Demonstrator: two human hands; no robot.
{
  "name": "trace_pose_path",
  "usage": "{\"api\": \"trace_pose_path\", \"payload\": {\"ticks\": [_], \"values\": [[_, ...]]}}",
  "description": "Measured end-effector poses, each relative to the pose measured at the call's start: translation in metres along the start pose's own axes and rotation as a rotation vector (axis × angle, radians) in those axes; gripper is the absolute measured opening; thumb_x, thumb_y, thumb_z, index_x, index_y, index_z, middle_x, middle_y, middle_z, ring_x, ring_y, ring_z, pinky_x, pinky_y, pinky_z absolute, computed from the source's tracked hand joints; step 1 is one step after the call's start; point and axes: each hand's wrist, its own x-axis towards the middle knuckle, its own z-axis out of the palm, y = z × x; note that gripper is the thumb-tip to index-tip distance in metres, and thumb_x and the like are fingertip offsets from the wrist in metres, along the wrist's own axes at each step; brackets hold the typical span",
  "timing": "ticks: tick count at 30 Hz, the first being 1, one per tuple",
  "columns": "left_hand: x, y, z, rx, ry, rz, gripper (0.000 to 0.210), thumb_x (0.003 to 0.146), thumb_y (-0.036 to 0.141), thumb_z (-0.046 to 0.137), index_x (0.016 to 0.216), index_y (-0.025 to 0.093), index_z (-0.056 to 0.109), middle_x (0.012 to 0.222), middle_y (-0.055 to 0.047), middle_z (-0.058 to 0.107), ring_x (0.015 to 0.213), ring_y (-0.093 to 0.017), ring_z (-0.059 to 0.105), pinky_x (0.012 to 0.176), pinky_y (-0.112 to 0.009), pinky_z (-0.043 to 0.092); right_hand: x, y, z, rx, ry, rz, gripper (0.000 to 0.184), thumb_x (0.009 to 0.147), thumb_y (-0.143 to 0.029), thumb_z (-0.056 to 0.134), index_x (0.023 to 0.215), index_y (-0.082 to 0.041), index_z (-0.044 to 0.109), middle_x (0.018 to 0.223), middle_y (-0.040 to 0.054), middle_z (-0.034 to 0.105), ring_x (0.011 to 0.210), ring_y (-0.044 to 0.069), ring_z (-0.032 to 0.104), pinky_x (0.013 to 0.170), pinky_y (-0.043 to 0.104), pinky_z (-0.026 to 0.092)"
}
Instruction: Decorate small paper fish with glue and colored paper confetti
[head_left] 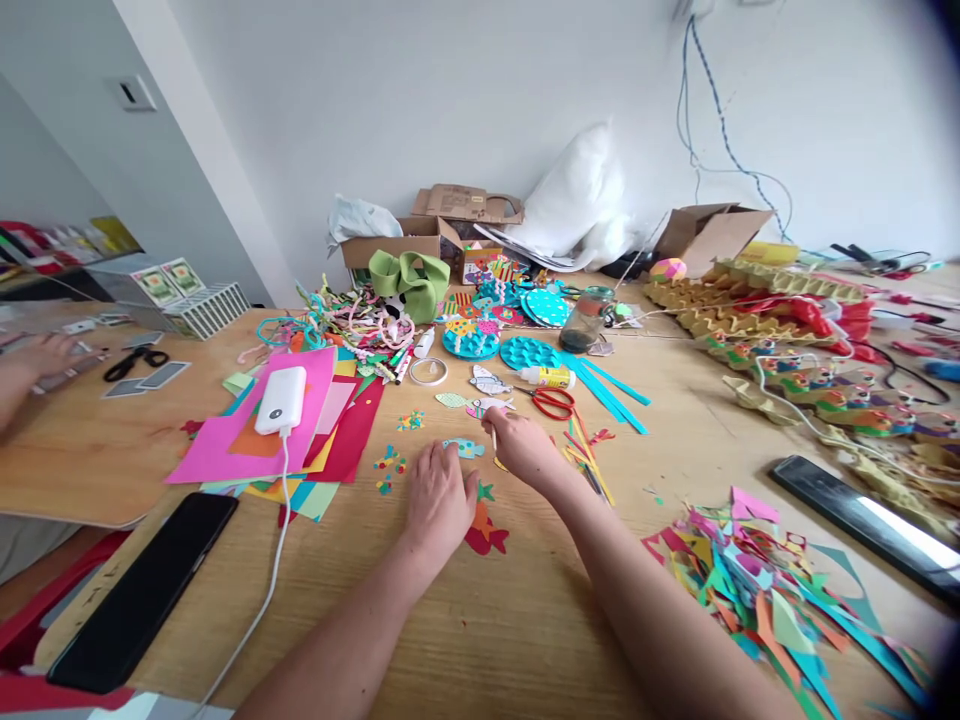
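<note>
Right-hand fingers (501, 421) pinching what looks like a thin stick (493, 440), just right of the blue paper fish (468, 448); left-hand fingers (433, 458), thumb spread apart, at its left end!

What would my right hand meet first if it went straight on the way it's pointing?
Your right hand would probably meet the pink-striped paper fish just ahead first, then the pale green fish; its height above the table is unclear.
</note>
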Motion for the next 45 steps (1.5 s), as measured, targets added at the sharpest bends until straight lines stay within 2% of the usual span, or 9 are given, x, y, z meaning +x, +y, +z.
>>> {"api": "trace_pose_path", "payload": {"ticks": [5,10,18,23,28,31,35,40,45], "values": [[0.002,-0.002,-0.003,-0.035,-0.031,-0.016,0.031,0.083,0.008,0.055,0.113,0.009,0.055,0.115,-0.019,0.062,0.115,-0.033,0.053,0.101,-0.046,0.042,-0.002,-0.009,0.003,-0.191,-0.081,-0.140,0.020,0.090,-0.014,0.049,0.107,-0.013,0.060,0.100,0.0141,0.071,0.103,0.029,0.061,0.083,0.032,0.041],[0.003,-0.003,-0.003,-0.099,-0.014,-0.022,0.038,0.076,0.001,0.052,0.113,0.007,0.055,0.111,-0.021,0.063,0.114,-0.033,0.053,0.101,-0.046,0.042,-0.002,-0.014,0.003,-0.211,-0.094,-0.159,0.024,0.089,-0.008,0.045,0.107,-0.012,0.060,0.104,0.0134,0.071,0.104,0.029,0.060,0.086,0.034,0.040],[0.005,-0.009,0.001,-0.246,0.036,-0.058,0.040,0.072,-0.001,0.052,0.110,0.010,0.057,0.109,-0.020,0.063,0.113,-0.035,0.054,0.099,-0.050,0.041,-0.002,-0.011,0.001,-0.077,-0.089,-0.146,0.020,0.087,-0.009,0.051,0.104,-0.012,0.061,0.102,0.0145,0.070,0.102,0.028,0.059,0.084,0.032,0.039],[0.010,-0.017,0.006,-0.465,0.122,-0.137,0.046,0.069,-0.002,0.052,0.114,0.011,0.056,0.111,-0.021,0.064,0.116,-0.037,0.053,0.101,-0.055,0.039,0.000,-0.003,0.004,0.110,-0.032,-0.121,0.021,0.083,-0.004,0.051,0.099,-0.014,0.061,0.092,0.0110,0.070,0.085,0.022,0.062,0.072,0.028,0.040],[0.022,-0.027,0.011,-0.822,0.224,-0.204,0.044,0.076,0.008,0.051,0.119,0.015,0.052,0.122,-0.017,0.062,0.118,-0.028,0.056,0.103,-0.047,0.042,0.004,0.007,-0.002,0.388,0.093,-0.116,0.018,0.078,-0.004,0.054,0.090,-0.017,0.056,0.082,0.0054,0.067,0.072,0.017,0.059,0.065,0.025,0.040],[0.027,-0.029,0.010,-1.056,0.243,-0.231,0.038,0.081,0.021,0.052,0.119,0.017,0.054,0.120,-0.014,0.065,0.113,-0.024,0.061,0.099,-0.042,0.047,0.006,0.011,-0.008,0.556,0.093,-0.108,0.021,0.073,-0.003,0.053,0.086,-0.020,0.053,0.075,0.0007,0.065,0.068,0.015,0.060,0.064,0.024,0.042],[0.029,-0.027,0.004,-1.301,0.239,-0.266,0.031,0.081,0.035,0.055,0.104,0.017,0.064,0.109,-0.012,0.071,0.103,-0.024,0.067,0.093,-0.040,0.051,0.006,0.014,-0.013,0.713,0.069,-0.130,0.018,0.072,-0.009,0.054,0.086,-0.020,0.053,0.072,-0.0018,0.063,0.066,0.013,0.059,0.061,0.023,0.043],[0.030,-0.025,-0.002,-1.457,0.257,-0.327,0.027,0.076,0.041,0.061,0.086,0.016,0.069,0.089,-0.008,0.073,0.089,-0.022,0.068,0.086,-0.036,0.052,0.005,0.012,-0.016,0.829,0.055,-0.155,0.014,0.072,-0.016,0.058,0.085,-0.019,0.055,0.076,-0.0014,0.060,0.067,0.012,0.055,0.061,0.024,0.044],[0.029,-0.025,-0.002,-1.493,0.254,-0.351,0.024,0.070,0.040,0.067,0.074,0.017,0.069,0.076,-0.004,0.071,0.080,-0.020,0.066,0.081,-0.034,0.051,0.005,0.010,-0.018,0.887,0.077,-0.171,0.013,0.073,-0.022,0.060,0.085,-0.019,0.055,0.078,-0.0005,0.061,0.068,0.013,0.056,0.062,0.025,0.046]]}}
